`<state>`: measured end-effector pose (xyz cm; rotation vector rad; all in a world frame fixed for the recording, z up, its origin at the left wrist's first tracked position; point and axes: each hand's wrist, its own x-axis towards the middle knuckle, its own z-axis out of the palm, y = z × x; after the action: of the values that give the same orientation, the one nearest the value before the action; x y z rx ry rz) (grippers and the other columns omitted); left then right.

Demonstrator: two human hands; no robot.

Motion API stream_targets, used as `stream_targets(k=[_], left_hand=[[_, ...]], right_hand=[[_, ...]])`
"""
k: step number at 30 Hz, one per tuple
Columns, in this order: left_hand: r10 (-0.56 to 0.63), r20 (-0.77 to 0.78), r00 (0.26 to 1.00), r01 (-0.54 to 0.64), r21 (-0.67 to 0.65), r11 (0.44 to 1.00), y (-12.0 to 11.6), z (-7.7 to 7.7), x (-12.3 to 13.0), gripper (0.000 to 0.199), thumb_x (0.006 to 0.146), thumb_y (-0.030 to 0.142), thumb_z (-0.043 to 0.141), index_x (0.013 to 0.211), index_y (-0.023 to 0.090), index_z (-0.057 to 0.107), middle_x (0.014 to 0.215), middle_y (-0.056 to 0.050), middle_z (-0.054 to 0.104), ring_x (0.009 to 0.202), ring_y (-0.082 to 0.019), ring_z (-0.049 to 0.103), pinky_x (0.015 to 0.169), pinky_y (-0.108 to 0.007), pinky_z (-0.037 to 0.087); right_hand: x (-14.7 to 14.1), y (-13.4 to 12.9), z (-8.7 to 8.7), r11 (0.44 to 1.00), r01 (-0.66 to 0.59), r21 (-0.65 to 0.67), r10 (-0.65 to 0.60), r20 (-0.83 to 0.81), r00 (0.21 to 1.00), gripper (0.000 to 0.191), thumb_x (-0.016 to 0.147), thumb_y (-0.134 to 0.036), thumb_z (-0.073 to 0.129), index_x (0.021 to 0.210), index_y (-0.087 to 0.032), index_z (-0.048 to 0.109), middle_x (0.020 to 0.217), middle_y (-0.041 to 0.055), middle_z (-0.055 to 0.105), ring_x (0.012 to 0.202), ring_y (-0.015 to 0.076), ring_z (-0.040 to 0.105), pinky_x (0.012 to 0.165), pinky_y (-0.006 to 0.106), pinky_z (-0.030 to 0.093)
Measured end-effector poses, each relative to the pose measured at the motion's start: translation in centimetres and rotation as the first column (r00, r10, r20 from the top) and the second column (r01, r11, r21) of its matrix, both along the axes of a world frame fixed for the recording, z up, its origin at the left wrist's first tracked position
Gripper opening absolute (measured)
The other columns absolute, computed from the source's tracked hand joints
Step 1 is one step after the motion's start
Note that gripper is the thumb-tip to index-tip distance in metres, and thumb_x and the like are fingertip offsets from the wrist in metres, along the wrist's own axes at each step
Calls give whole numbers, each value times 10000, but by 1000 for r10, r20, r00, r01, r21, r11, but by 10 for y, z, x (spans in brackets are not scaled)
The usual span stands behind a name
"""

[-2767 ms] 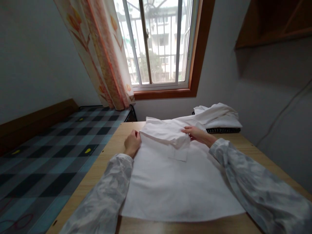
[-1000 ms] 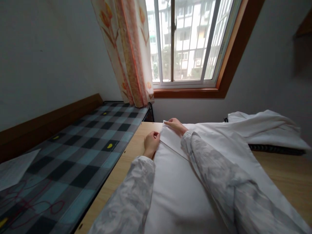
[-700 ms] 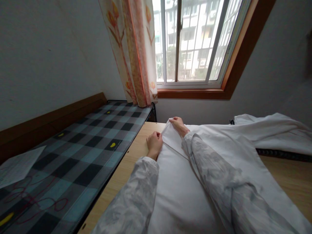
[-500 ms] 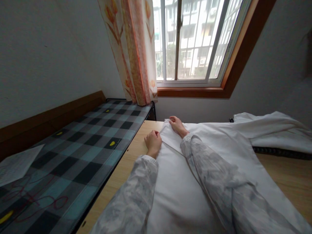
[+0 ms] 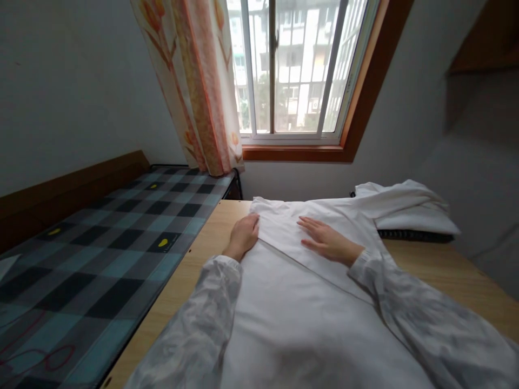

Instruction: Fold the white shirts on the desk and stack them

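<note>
Looks roughly midway tbh: got the shirt laid out in the middle of the table, with a likely fold slanting across already done and a sleeve trailing loose onto the heap at the table's far right. Got the left hand curled at the shirt's left edge, can't tell if pinching, and the right hand flat on top, fingers spread, gripping nothing. For containers, can only spot a shelf up above the table's right, too dark to see into.
</note>
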<state>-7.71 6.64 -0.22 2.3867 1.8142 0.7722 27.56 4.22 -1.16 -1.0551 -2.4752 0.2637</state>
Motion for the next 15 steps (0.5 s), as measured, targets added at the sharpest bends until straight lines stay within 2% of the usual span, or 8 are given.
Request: stream_targets(k=[3, 6, 11, 15], left_hand=[[69, -122, 990, -78, -69, 995, 3, -2, 3, 548, 1097, 387, 504, 1596, 187, 608, 1721, -145, 555, 1592, -325, 514, 1338, -473, 359], [94, -203, 975, -123, -137, 983, 9, -3, 2, 651, 1113, 445, 437, 1701, 171, 495, 1805, -143, 426, 1674, -345, 398, 1373, -522, 284], [39, -287, 957, -92, -173, 981, 19, -3, -7, 703, 1125, 483, 368, 1745, 158, 423, 1835, -132, 371, 1704, -321, 345, 1384, -475, 245], [7, -340, 940, -73, -181, 981, 16, 0, -10, 721, 1131, 512, 342, 1752, 151, 407, 1842, -135, 354, 1712, -313, 329, 1385, -466, 237]], right_hand=[[36, -32, -9, 991, 113, -71, -107, 89, 990, 725, 1127, -607, 474, 1746, -230, 465, 1826, 112, 381, 1706, 303, 346, 1400, 523, 287], [54, -49, -17, 966, 236, -102, -218, 156, 963, 737, 1133, -611, 424, 1782, -263, 399, 1851, 80, 322, 1729, 301, 287, 1408, 547, 242], [51, -66, -21, 945, 312, -99, -293, 167, 941, 756, 1129, -626, 421, 1790, -260, 379, 1863, 82, 298, 1739, 292, 256, 1405, 542, 223], [42, -80, -17, 927, 357, -116, -337, 160, 928, 772, 1123, -639, 434, 1787, -250, 384, 1862, 91, 303, 1738, 292, 260, 1405, 536, 221]])
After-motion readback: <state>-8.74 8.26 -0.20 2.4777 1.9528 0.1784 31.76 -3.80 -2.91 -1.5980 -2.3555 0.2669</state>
